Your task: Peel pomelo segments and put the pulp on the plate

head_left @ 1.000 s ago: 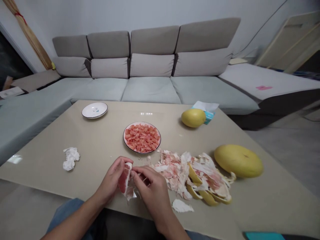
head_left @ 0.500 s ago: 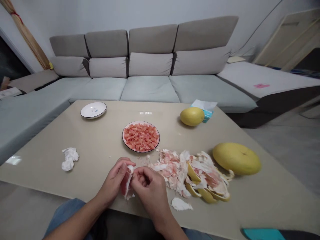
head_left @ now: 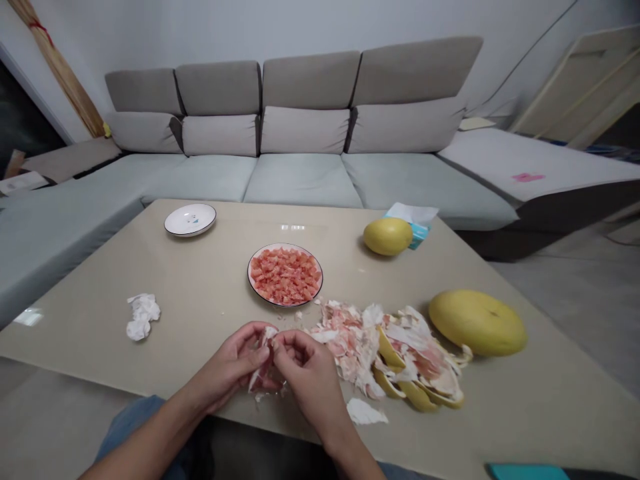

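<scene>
Over the near edge of the table, my left hand [head_left: 235,367] is closed around a pomelo segment [head_left: 260,375], reddish with pale white membrane along it. The fingertips of my right hand [head_left: 307,367] pinch at the upper right edge of that segment; my fingers partly hide what they grip. Beyond my hands lies a dark-rimmed white plate [head_left: 249,283] full of peeled, broken red pomelo flesh [head_left: 286,275]. Just right of my right hand is a heap of pale membrane scraps [head_left: 350,340] and yellow pomelo rinds [head_left: 417,393].
A whole pomelo [head_left: 477,322] rests at the right, another pomelo [head_left: 388,237] beside a blue tissue pack [head_left: 420,233] farther back. At the far left is a white plate [head_left: 190,220]. A crumpled tissue [head_left: 143,317] lies left; a teal-and-black object [head_left: 527,472] sits at the lower right.
My left hand has turned the segment, and its thumb now lies across the front, covering more of the red flesh. My right fingertips stay at its upper edge. The view has shifted slightly.
</scene>
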Available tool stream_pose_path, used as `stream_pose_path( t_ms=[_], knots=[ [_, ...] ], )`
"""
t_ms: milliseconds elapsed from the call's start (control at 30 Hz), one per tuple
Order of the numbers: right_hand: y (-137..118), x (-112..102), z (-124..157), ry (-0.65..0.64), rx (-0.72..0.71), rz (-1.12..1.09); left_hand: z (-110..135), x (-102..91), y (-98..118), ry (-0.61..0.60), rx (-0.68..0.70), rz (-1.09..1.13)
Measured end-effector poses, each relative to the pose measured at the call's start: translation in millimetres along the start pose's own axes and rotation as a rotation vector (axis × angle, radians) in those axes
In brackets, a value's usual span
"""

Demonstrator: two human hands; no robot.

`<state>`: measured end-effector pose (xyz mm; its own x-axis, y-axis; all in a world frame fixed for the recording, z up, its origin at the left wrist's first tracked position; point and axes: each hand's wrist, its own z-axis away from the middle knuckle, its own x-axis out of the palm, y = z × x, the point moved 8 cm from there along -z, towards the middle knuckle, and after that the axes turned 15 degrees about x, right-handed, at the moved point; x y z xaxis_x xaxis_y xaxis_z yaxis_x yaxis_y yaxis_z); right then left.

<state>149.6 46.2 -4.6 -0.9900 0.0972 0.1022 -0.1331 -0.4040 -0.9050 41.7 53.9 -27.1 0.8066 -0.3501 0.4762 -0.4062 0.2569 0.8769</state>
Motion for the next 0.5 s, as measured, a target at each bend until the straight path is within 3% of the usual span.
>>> stream_pose_path(
  t_ms=[300,500],
  knots=[
    [1,-14,-4,-0.013,0.016,-0.021,-2,-5.5,-5,0.028,-0.063,0.157],
    [-14,-34,0,0.153,-0.117,0.143,-4,-13.8,-3,0.075,-0.052,0.194]
  ],
)
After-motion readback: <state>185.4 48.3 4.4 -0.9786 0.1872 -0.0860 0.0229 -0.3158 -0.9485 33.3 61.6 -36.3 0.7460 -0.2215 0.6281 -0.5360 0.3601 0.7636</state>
